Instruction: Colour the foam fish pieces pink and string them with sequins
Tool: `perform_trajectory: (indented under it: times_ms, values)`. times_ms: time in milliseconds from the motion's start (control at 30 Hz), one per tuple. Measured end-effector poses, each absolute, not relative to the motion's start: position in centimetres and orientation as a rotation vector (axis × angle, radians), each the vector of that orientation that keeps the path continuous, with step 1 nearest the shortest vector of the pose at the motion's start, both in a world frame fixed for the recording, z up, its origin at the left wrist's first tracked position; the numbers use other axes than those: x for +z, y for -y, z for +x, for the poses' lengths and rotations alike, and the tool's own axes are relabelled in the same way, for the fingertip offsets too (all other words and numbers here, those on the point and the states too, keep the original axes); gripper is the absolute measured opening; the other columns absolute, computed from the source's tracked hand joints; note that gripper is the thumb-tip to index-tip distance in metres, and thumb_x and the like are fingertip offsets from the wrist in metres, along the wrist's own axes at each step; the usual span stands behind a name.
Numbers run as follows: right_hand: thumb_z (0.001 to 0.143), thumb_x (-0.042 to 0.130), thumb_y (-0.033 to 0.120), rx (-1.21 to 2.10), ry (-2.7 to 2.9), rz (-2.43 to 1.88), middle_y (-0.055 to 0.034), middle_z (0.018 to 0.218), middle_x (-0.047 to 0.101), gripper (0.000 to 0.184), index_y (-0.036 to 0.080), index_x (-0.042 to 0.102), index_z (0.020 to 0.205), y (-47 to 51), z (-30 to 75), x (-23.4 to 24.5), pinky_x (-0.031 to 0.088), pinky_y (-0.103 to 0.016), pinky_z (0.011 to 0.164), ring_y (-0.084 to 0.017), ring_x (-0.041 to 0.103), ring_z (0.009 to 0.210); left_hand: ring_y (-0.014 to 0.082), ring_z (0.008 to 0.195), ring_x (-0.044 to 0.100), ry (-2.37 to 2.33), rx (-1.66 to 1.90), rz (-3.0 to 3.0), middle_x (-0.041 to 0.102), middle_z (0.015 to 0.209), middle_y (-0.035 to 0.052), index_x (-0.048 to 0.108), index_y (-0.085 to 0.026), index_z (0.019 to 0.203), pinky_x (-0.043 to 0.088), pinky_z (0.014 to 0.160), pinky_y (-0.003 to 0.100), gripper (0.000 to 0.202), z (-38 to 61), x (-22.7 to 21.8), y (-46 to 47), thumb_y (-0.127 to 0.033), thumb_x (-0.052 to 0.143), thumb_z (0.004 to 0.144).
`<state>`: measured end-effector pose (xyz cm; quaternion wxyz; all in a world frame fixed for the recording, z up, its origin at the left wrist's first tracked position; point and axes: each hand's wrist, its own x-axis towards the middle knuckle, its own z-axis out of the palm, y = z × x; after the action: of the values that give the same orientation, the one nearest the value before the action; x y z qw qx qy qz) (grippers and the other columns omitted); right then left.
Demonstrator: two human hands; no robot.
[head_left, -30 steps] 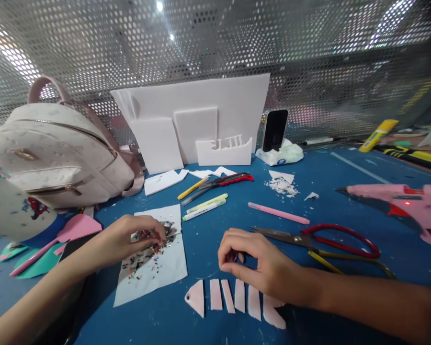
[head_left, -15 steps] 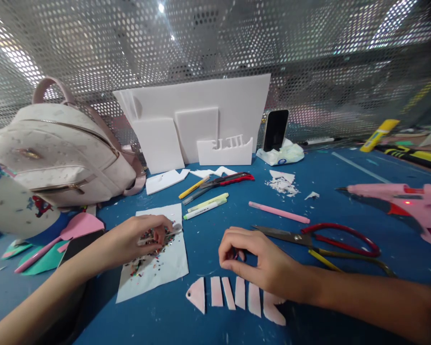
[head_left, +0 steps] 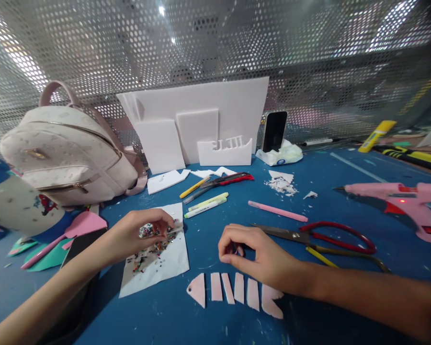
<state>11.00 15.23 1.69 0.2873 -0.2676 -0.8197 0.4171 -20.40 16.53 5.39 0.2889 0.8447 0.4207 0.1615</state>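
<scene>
My left hand (head_left: 143, 233) hovers over a white paper sheet (head_left: 172, 268) strewn with tiny multicoloured beads (head_left: 143, 263). Its thumb and fingers are bent and apart, with beads visible between them. My right hand (head_left: 253, 254) rests on the table, fingers curled in toward the thumb; anything inside is hidden. Just below it lie pink foam pieces in a fish-shaped row: a head (head_left: 197, 290) with a small hole, several narrow strips (head_left: 216, 287), and a tail (head_left: 272, 302) partly covered by my right hand.
Red-handled scissors (head_left: 339, 237) lie behind my right wrist. A pink glue gun (head_left: 398, 196), its red light lit, is at right. Beyond my hands are a pink pen (head_left: 277, 211), highlighters (head_left: 205, 208) and a cutter (head_left: 230, 179). White foam boards (head_left: 237, 110) and a backpack (head_left: 68, 153) stand behind.
My left hand has shifted slightly over the beads, its thumb and fingers changing position. My right hand stays in place above the foam pieces. The camera view has moved slightly.
</scene>
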Motion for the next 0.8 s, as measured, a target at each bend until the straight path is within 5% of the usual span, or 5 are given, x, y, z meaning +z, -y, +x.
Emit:
perform_trajectory:
  times_ms: [267,567,800]
  values:
    - [0.092,0.061,0.016,1.119,2.121,-0.725,-0.0007,0.086,0.061,0.006,0.019,0.063,0.087,-15.1,11.3,1.5,0.042,-0.024,0.065,-0.011,0.052,0.072,0.0123,0.078,0.067,-1.084,0.972,1.831,0.069,0.085,0.0006,0.061,-0.02,0.109,0.055,0.076,0.024,0.021,-15.4,3.4,-13.3,-0.017,0.066,0.089]
    - [0.093,0.058,0.017,1.051,2.152,-0.623,-0.0019,0.084,0.061,0.007,0.019,0.061,0.086,-14.8,11.2,2.0,0.043,-0.028,0.067,-0.014,0.051,0.076,0.0133,0.066,0.069,-1.06,1.064,1.739,0.072,0.077,-0.0006,0.06,-0.023,0.11,0.056,0.06,0.023,0.026,-12.8,1.3,-9.9,-0.015,0.069,0.087]
    - [0.092,0.059,0.016,1.044,2.164,-0.63,-0.0018,0.083,0.061,0.008,0.019,0.06,0.084,-14.7,11.3,2.0,0.042,-0.028,0.067,-0.014,0.051,0.075,0.012,0.07,0.072,-1.108,1.156,1.779,0.075,0.077,-0.0021,0.061,-0.024,0.109,0.059,0.072,0.022,0.029,-13.1,1.5,-10.1,-0.013,0.071,0.084]
